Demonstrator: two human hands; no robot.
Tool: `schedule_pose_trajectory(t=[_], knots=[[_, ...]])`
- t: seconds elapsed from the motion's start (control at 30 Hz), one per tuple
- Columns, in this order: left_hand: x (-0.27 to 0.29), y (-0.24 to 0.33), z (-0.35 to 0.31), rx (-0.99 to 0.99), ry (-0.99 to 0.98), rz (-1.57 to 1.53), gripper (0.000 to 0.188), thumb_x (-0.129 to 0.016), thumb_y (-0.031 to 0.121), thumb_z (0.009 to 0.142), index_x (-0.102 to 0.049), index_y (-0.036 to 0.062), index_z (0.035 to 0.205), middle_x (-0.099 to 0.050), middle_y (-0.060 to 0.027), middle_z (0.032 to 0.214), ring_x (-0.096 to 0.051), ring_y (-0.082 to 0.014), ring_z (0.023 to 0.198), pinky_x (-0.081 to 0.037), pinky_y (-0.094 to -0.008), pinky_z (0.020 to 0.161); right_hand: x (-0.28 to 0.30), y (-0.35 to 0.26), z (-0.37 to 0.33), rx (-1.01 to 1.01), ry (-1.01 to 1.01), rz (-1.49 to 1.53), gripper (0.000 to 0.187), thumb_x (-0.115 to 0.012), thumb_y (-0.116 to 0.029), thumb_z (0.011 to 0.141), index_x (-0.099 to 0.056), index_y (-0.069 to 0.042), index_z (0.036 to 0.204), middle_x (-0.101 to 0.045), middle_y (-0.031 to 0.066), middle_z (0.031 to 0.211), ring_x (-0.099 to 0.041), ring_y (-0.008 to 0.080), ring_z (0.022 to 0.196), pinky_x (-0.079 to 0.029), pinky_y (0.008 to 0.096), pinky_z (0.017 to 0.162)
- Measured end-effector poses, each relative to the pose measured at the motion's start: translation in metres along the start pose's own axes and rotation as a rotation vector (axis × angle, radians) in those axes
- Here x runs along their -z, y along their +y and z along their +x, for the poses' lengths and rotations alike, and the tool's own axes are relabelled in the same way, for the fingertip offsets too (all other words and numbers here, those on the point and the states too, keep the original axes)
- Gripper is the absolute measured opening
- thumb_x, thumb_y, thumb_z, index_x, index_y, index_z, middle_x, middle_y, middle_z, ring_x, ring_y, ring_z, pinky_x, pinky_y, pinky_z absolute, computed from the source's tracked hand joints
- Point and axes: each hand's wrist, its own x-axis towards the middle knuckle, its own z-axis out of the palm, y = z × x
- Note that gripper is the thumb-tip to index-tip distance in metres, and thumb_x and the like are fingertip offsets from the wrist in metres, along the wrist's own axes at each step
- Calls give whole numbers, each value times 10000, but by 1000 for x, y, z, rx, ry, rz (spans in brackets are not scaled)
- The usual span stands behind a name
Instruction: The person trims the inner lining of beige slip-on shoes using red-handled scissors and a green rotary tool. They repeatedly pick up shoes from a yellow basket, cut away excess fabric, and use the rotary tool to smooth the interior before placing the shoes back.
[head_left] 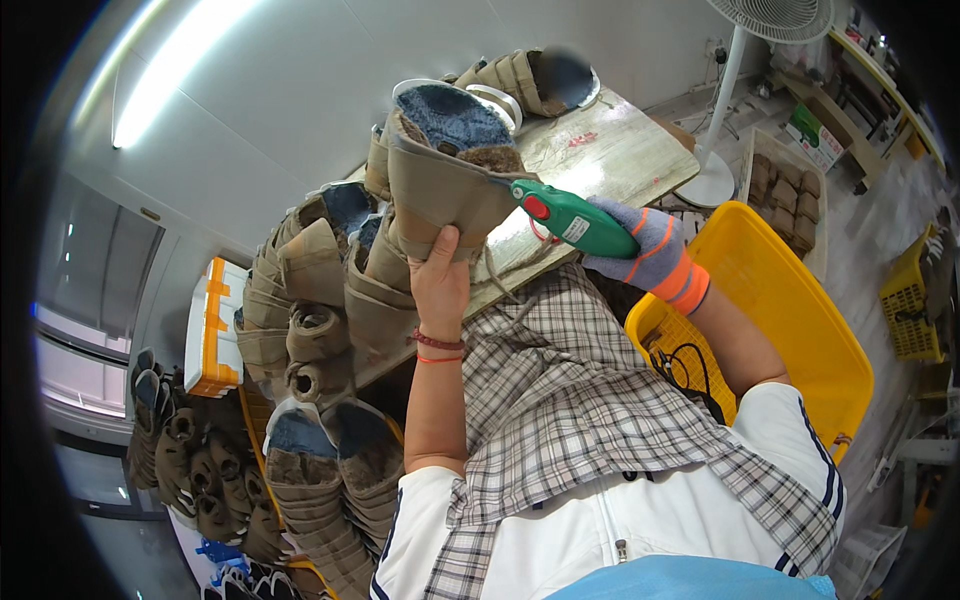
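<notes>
1. Plaid checked cloth, grey and white, lay draped over the lap and over the white garment of the person wearing the camera.
2. Left hand, bare, with red cord bracelets at the wrist, was closed on the tan fabric shaft of a boot upper; thumb lay across the near face, fingers wrapped behind. The upper was held raised above the lap, its blue fleece lining facing up.
3. Right hand, in a grey knitted glove with orange cuff bands, was wrapped tight around a green handheld electric tool with a red button. The tool's tip touched the side edge of the held upper, just below the brown fur collar.
4. Yellow plastic crate stood just right of the lap, with a black cable coiled inside it.
5. Stacked tan boot uppers stood left of the held one, some rolled; more lay lower left on the floor.
6. White and orange plastic case sat beyond that stack.
7. Worn wooden worktable lay behind the hands, with another upper on its far end.
8. White pedestal fan stood beyond the table at the right.
</notes>
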Motion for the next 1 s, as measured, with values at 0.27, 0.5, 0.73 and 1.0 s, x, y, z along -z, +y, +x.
schedule_pose_trajectory(t=[0.27,0.5,0.73,1.0], knots=[[6,-7,-3,-82,7,734,275,-628,38,850,-588,14,1121,-616,-43,1073,-575,-184,955,-461,-324,825,-17,2,6,-68,73,120,577,-801,-251,647,-588,-59,1148,-670,123,879,-665,198,744,-524,286,672],[25,-19,5,-375,-108,1387,275,-660,121,832,-599,14,1077,-545,-142,1148,-504,-315,1034,-396,-416,886,-25,-4,8,-170,130,78,606,-808,-297,651,-580,-44,1153,-676,113,874,-676,187,740,-533,282,672],[16,-21,5,-508,-295,1734,359,-605,73,808,-569,64,1165,-444,-195,1272,-352,-424,1163,-249,-516,995,-29,-4,10,-379,142,341,583,-797,-315,684,-579,-34,1146,-683,70,880,-652,119,755,-527,253,692],[19,-35,3,-457,-498,1807,448,-568,53,739,-550,54,1187,-430,-200,1278,-319,-422,1192,-214,-551,1020,-17,-1,16,-635,130,750,491,-775,-213,728,-568,23,1106,-641,36,881,-576,66,713,-497,217,657]])
